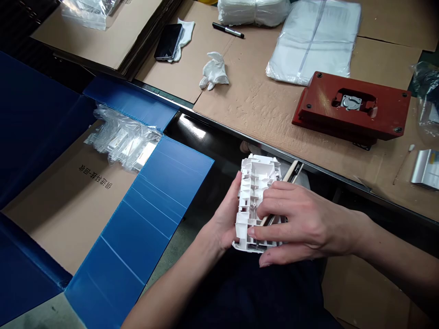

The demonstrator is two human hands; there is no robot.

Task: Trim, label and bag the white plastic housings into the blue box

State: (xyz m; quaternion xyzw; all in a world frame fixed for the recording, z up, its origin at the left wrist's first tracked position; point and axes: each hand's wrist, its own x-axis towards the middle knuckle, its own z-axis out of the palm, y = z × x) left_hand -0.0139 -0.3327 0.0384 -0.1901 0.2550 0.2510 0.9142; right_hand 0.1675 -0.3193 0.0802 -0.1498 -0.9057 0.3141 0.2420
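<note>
A white plastic housing point(252, 192) with inner ribs and small compartments is held over my lap, its open side facing up. My left hand point(228, 214) is closed around its left side, the fingers mostly hidden beneath it. Over its right half lies my right hand point(302, 224), fingers curled around a slim cream-and-black tool point(294, 172) with pale lettering. The tool slants down towards the ribs; I cannot make out its exact kind. My right index finger touches the lower part of the housing.
On the cardboard-covered bench are a red fixture point(318, 103), bundled white bags point(312, 41), a marker point(228, 30), a crumpled white glove point(215, 71), a phone point(168, 42), a cotton swab point(404, 163) and a metal block point(427, 169). An open blue box point(151, 205) holds bagged parts point(123, 139).
</note>
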